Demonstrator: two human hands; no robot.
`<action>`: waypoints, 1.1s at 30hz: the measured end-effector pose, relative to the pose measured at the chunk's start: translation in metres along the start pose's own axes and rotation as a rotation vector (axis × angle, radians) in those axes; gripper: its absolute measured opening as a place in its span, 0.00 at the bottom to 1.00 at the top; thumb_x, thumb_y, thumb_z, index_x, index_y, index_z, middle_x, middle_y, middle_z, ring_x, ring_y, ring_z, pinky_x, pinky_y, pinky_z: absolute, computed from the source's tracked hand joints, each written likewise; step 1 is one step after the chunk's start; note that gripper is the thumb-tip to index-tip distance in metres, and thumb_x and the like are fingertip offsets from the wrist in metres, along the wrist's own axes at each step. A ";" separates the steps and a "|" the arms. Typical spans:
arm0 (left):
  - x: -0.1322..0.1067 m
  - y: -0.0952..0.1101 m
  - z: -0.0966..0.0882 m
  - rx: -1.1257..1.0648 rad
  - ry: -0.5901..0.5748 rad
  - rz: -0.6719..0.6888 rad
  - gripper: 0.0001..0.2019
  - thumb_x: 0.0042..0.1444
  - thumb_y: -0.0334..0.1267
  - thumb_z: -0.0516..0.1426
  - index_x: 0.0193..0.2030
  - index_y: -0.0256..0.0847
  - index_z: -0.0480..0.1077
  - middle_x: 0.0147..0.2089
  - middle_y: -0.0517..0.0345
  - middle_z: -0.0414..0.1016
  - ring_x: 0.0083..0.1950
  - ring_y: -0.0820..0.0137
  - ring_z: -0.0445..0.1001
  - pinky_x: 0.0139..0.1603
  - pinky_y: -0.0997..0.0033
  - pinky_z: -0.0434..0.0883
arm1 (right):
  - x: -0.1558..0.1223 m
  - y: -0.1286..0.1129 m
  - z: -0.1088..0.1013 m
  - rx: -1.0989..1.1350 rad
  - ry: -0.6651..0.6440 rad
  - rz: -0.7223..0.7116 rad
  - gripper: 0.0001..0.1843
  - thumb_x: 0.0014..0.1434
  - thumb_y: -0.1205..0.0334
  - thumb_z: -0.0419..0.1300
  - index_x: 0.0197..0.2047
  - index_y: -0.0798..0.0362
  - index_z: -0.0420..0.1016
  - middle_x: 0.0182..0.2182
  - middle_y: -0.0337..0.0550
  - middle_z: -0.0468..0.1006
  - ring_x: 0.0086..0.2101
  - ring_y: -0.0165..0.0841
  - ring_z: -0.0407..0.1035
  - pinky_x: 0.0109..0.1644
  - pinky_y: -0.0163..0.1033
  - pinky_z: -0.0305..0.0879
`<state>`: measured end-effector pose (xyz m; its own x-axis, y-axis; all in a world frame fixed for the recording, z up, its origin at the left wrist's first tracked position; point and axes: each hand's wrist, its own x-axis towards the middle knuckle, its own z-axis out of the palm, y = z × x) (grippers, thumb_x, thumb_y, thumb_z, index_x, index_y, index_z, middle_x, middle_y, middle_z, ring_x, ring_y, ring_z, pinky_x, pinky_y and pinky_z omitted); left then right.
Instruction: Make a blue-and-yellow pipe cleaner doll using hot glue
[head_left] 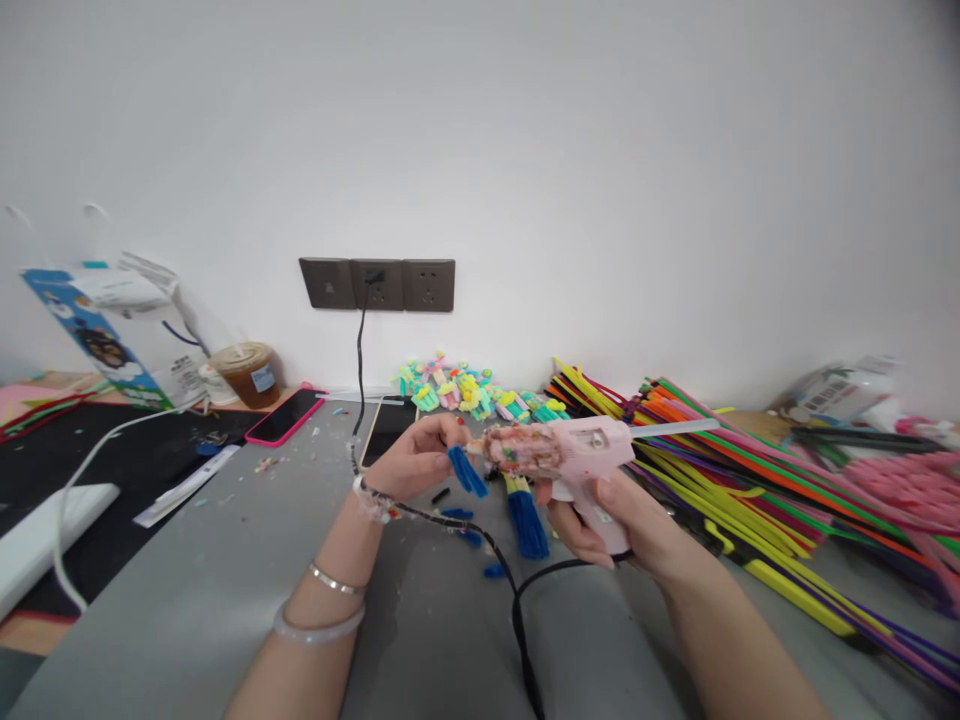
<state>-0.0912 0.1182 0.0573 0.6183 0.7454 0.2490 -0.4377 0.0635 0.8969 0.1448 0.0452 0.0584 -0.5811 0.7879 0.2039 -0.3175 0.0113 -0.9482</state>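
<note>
My right hand point(600, 520) is wrapped round the handle of a pink hot glue gun point(592, 448), whose front is crusted with glue and bits of fluff. A translucent glue stick point(675, 429) juts from its back end. My left hand point(416, 455) pinches short blue pipe cleaner pieces point(467, 471) right at the gun's nozzle; whether nozzle and pieces touch I cannot tell. Below the gun lies a bundle of blue pipe cleaners point(528, 522), with several loose blue bits point(494, 571) on the grey table. The gun's black cord point(517, 610) runs across below my hands.
Small pastel pipe cleaner pieces point(480, 390) are heaped by the wall. Long coloured pipe cleaners point(750, 490) and a yellow cutter point(799, 597) lie at right. A pink-cased phone point(286, 416), a drink cup point(251, 378) and a paper bag point(127, 335) are at left. The wall has sockets point(377, 285).
</note>
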 end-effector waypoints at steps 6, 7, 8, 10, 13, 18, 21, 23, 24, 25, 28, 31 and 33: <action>0.001 -0.002 -0.001 -0.021 -0.021 0.031 0.22 0.40 0.49 0.71 0.26 0.41 0.63 0.25 0.61 0.64 0.26 0.73 0.64 0.30 0.70 0.62 | -0.001 0.003 -0.001 -0.018 -0.002 -0.007 0.25 0.64 0.40 0.55 0.43 0.56 0.72 0.17 0.30 0.60 0.14 0.23 0.50 0.17 0.30 0.47; 0.001 -0.002 -0.002 -0.028 -0.029 0.041 0.22 0.40 0.49 0.71 0.26 0.40 0.63 0.25 0.61 0.64 0.26 0.73 0.64 0.30 0.71 0.62 | -0.001 0.003 -0.002 -0.023 -0.002 -0.006 0.25 0.63 0.40 0.55 0.43 0.56 0.72 0.17 0.30 0.60 0.14 0.23 0.50 0.17 0.31 0.46; 0.001 -0.002 -0.002 -0.035 -0.035 0.047 0.21 0.41 0.48 0.71 0.26 0.40 0.64 0.26 0.61 0.64 0.26 0.73 0.64 0.30 0.71 0.62 | -0.001 0.003 -0.002 -0.024 -0.004 -0.004 0.25 0.63 0.40 0.55 0.43 0.56 0.72 0.17 0.30 0.60 0.14 0.23 0.50 0.17 0.31 0.46; 0.001 -0.001 -0.002 -0.046 -0.035 0.050 0.21 0.41 0.47 0.71 0.26 0.40 0.64 0.27 0.61 0.64 0.27 0.73 0.64 0.29 0.72 0.62 | -0.001 0.002 -0.002 -0.020 -0.007 -0.002 0.25 0.63 0.40 0.55 0.43 0.56 0.72 0.17 0.30 0.60 0.14 0.23 0.50 0.17 0.31 0.46; 0.002 -0.001 -0.003 -0.056 -0.025 0.044 0.21 0.40 0.47 0.71 0.26 0.40 0.64 0.28 0.61 0.64 0.26 0.74 0.64 0.28 0.74 0.62 | -0.002 0.001 -0.003 -0.016 -0.015 0.006 0.24 0.64 0.41 0.55 0.44 0.56 0.72 0.17 0.31 0.61 0.14 0.23 0.51 0.17 0.30 0.47; 0.003 -0.002 -0.004 -0.074 -0.052 0.080 0.20 0.43 0.46 0.70 0.27 0.39 0.64 0.28 0.62 0.64 0.27 0.74 0.66 0.29 0.75 0.63 | -0.003 0.002 -0.007 -0.031 -0.044 -0.012 0.23 0.65 0.42 0.54 0.44 0.56 0.72 0.17 0.31 0.61 0.14 0.23 0.52 0.18 0.30 0.48; 0.002 -0.002 -0.005 -0.090 -0.065 0.098 0.18 0.45 0.44 0.70 0.28 0.39 0.65 0.28 0.61 0.65 0.28 0.74 0.66 0.30 0.75 0.64 | -0.003 0.002 -0.008 -0.043 -0.042 -0.011 0.23 0.65 0.43 0.53 0.45 0.57 0.71 0.17 0.31 0.62 0.14 0.23 0.52 0.18 0.30 0.49; 0.002 -0.002 -0.005 -0.100 -0.069 0.102 0.18 0.45 0.43 0.70 0.29 0.38 0.66 0.29 0.61 0.66 0.28 0.75 0.66 0.30 0.75 0.64 | -0.003 0.001 -0.008 -0.048 -0.033 -0.011 0.23 0.66 0.43 0.53 0.45 0.57 0.71 0.17 0.32 0.62 0.14 0.23 0.51 0.18 0.30 0.49; 0.002 -0.002 -0.005 -0.103 -0.070 0.101 0.17 0.45 0.43 0.70 0.29 0.38 0.66 0.29 0.61 0.66 0.28 0.75 0.66 0.30 0.75 0.64 | -0.003 0.002 -0.008 -0.047 -0.027 -0.013 0.23 0.66 0.43 0.53 0.46 0.57 0.71 0.17 0.31 0.62 0.14 0.23 0.51 0.18 0.30 0.48; 0.002 -0.002 -0.005 -0.102 -0.068 0.097 0.17 0.45 0.43 0.70 0.29 0.38 0.66 0.29 0.61 0.66 0.28 0.75 0.66 0.30 0.75 0.64 | -0.003 0.002 -0.008 -0.043 -0.022 -0.016 0.23 0.66 0.43 0.53 0.46 0.57 0.71 0.17 0.31 0.62 0.14 0.23 0.51 0.18 0.30 0.48; 0.002 -0.002 -0.004 -0.087 -0.059 0.080 0.18 0.44 0.43 0.70 0.29 0.38 0.67 0.29 0.60 0.68 0.28 0.74 0.68 0.30 0.75 0.65 | -0.002 0.003 -0.008 -0.038 -0.007 -0.018 0.24 0.65 0.43 0.54 0.47 0.57 0.71 0.18 0.31 0.62 0.14 0.23 0.52 0.18 0.29 0.48; 0.002 -0.003 -0.004 -0.067 -0.057 0.071 0.18 0.44 0.44 0.71 0.29 0.38 0.67 0.28 0.60 0.68 0.29 0.73 0.69 0.31 0.74 0.66 | -0.002 0.004 -0.008 -0.053 0.007 -0.021 0.25 0.65 0.42 0.55 0.48 0.57 0.72 0.18 0.31 0.63 0.14 0.23 0.52 0.18 0.29 0.48; 0.002 -0.003 -0.004 -0.051 -0.061 0.072 0.18 0.44 0.45 0.71 0.29 0.38 0.67 0.28 0.60 0.69 0.29 0.73 0.69 0.31 0.74 0.66 | -0.003 0.004 -0.009 -0.057 0.014 -0.030 0.25 0.65 0.42 0.55 0.48 0.58 0.72 0.18 0.31 0.62 0.14 0.23 0.52 0.18 0.30 0.48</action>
<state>-0.0913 0.1221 0.0540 0.6223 0.7074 0.3351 -0.5140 0.0464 0.8565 0.1520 0.0483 0.0514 -0.5609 0.7954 0.2295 -0.2916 0.0696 -0.9540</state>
